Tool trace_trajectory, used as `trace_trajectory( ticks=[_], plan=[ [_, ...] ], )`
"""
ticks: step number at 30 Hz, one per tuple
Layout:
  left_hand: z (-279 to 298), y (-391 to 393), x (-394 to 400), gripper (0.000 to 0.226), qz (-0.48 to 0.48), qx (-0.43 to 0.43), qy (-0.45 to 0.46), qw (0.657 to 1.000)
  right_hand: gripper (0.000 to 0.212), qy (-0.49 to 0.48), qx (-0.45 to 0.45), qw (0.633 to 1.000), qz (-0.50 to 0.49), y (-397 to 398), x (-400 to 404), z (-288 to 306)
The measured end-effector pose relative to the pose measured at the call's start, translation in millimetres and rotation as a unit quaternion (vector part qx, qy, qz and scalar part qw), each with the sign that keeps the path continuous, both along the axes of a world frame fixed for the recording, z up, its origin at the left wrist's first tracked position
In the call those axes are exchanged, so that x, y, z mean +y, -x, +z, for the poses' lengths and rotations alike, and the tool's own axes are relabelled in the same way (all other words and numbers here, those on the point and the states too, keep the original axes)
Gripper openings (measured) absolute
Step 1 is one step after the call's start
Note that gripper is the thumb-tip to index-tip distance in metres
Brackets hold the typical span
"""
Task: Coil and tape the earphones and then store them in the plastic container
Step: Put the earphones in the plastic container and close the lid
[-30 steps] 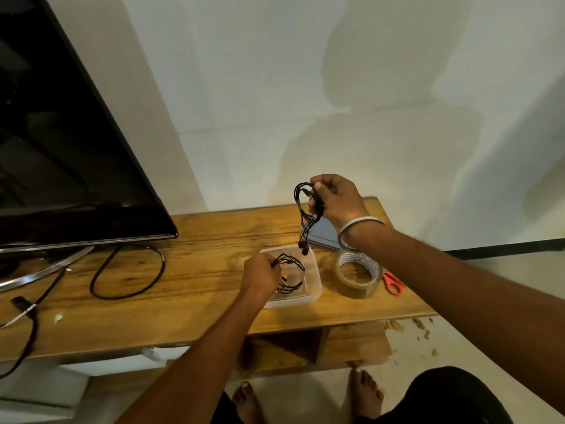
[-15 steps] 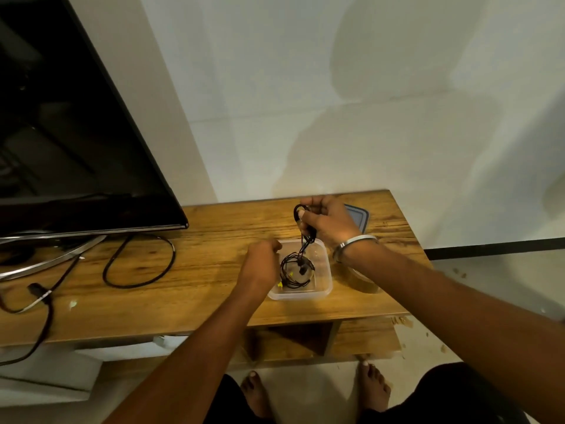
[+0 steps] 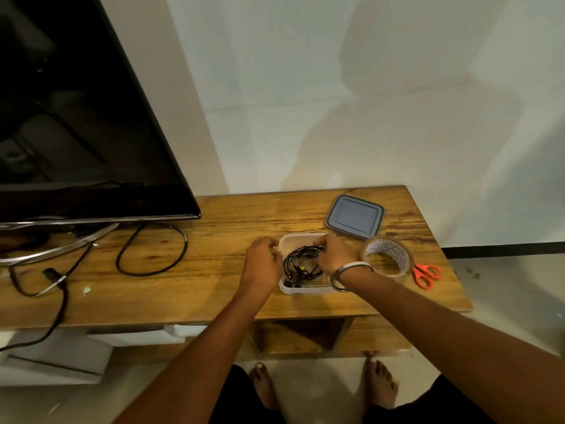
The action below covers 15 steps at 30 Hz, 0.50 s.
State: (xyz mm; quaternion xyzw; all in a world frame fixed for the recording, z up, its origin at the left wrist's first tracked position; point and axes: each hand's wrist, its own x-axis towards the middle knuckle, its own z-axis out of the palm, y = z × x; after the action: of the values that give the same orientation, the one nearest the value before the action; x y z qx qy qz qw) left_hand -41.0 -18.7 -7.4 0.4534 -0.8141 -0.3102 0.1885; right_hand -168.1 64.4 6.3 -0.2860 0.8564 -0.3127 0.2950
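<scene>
A clear plastic container (image 3: 301, 291) stands on the wooden TV stand (image 3: 214, 295). Black coiled earphones (image 3: 298, 266) lie inside it, a bit of yellow among the wires. My right hand (image 3: 334, 255), with a metal bangle on the wrist, reaches into the container from the right, fingers closed on the earphones at the top of the coil. My left hand (image 3: 263, 260) rests against the container's left wall, fingers curled on its rim. The grey-blue lid (image 3: 354, 216) lies behind the container.
A roll of clear tape (image 3: 386, 255) and orange-handled scissors (image 3: 426, 275) lie right of the container. A black TV (image 3: 76, 117) on its stand fills the left, with looped black cables (image 3: 153, 249) in front. My bare feet show below the stand's front edge.
My right hand has come down from above the stand and lowered the coiled earphones into the container. My left hand has stayed at the container's left side.
</scene>
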Motion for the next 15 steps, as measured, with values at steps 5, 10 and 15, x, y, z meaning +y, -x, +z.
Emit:
trace_trajectory(
  ticks=[5, 10, 15],
  plan=[
    [-5.2, 0.0, 0.7, 0.023, 0.006, 0.009, -0.014, 1.0, 0.024, -0.094, 0.214, 0.961, 0.149, 4.5, -2.2, 12.8],
    [-6.4, -2.3, 1.3, 0.023, 0.001, 0.019, -0.021, 1.0, 0.025, -0.003, 0.274, 0.957, 0.093, 31.3, -3.9, 11.4],
    [-11.3, -3.8, 0.5, 0.021, 0.005, 0.036, -0.033, 0.999, 0.026, -0.166, 0.353, 0.911, 0.132, 77.5, -5.7, 2.3]
  ],
)
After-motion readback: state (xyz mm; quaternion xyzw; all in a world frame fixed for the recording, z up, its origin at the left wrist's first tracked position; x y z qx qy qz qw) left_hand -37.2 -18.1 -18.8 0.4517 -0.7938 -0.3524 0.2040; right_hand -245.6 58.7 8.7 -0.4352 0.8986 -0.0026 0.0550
